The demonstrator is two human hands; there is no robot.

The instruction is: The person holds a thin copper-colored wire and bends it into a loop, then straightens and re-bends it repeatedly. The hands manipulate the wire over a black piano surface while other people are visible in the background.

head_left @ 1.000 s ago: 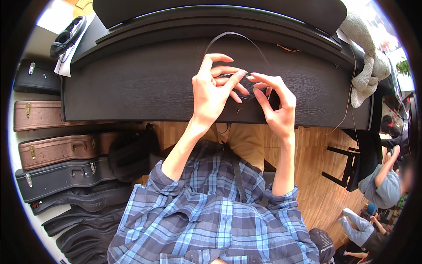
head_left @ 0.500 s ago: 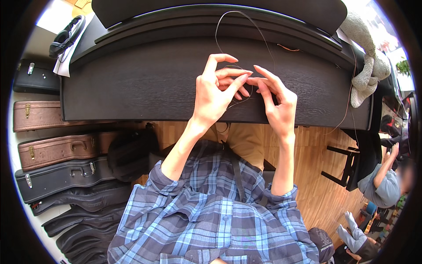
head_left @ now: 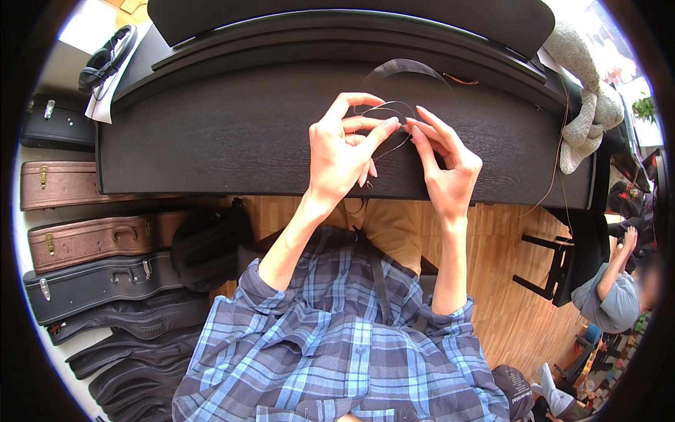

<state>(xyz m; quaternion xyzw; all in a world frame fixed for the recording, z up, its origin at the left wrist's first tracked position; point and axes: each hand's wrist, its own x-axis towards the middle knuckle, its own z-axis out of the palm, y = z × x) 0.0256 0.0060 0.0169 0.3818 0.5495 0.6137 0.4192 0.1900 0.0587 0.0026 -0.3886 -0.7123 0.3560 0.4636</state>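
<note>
A thin, wiry instrument string (head_left: 404, 65) is looped between my hands, above the black wood-grained lid of a piano (head_left: 211, 133). My left hand (head_left: 342, 151) pinches it between thumb and fingertips. Close beside it, my right hand (head_left: 450, 165) pinches the string too, with thumb against index finger and the other fingers half curled. The fingertips of both hands nearly meet. One large loop arches beyond them, blurred by motion, while smaller loops circle near the fingers. Below my left fingers hangs a small curled end.
Headphones (head_left: 109, 60) lie at the far left, and a grey plush toy (head_left: 587, 105) sits at the right end. A copper-coloured strand (head_left: 460, 79) rests on the piano. Instrument cases (head_left: 91, 239) line the left side. At right are a black stand (head_left: 545, 271) and another person (head_left: 612, 295).
The large loop has swung lower and toward the right. My right hand has shifted slightly right and down, and my left fingers have changed their hold on the string.
</note>
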